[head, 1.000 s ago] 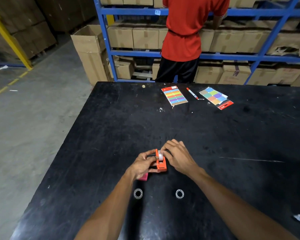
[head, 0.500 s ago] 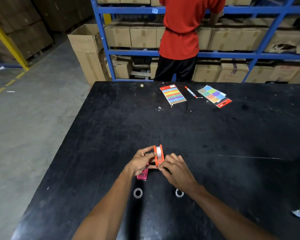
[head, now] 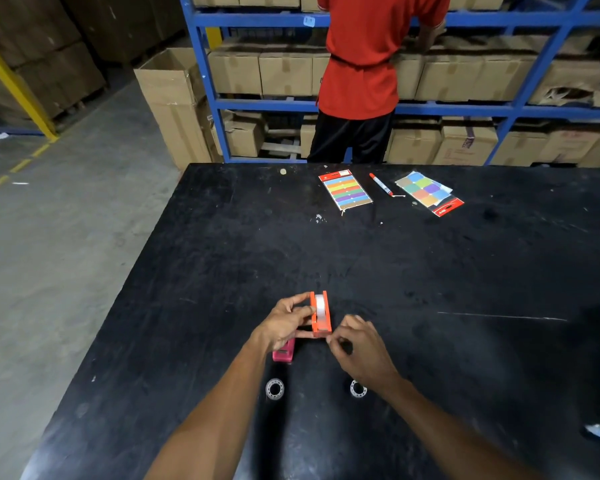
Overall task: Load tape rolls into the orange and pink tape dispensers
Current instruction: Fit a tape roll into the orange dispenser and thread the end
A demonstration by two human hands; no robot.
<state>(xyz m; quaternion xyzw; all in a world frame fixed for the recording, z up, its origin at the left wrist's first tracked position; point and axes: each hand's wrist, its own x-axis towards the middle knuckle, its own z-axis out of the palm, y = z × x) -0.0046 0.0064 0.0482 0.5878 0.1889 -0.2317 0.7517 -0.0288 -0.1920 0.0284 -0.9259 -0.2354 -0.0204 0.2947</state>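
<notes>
An orange tape dispenser (head: 323,326) stands on the black table (head: 430,271) with a clear tape roll (head: 321,306) seated between its walls. My left hand (head: 286,323) grips the dispenser from its left side. My right hand (head: 359,348) is at the dispenser's near end with thumb and fingertips pinched together; whether tape lies between them is too small to tell. A pink tape dispenser (head: 284,353) lies just behind my left wrist, partly hidden. Two clear tape rolls lie flat nearer to me: one on the left (head: 274,389), one on the right (head: 357,389), half covered by my right wrist.
At the table's far edge lie a striped colour sticker sheet (head: 345,189), a red marker (head: 381,184) and a second colour sheet (head: 428,192). A person in a red shirt (head: 361,64) stands behind the table at blue shelving (head: 201,81) full of cardboard boxes. The table's left edge drops to concrete floor.
My right hand has come off the top of the tape roll and drawn back to the dispenser's near end, fingers pinched. The roll now shows fully. My left hand keeps its hold.
</notes>
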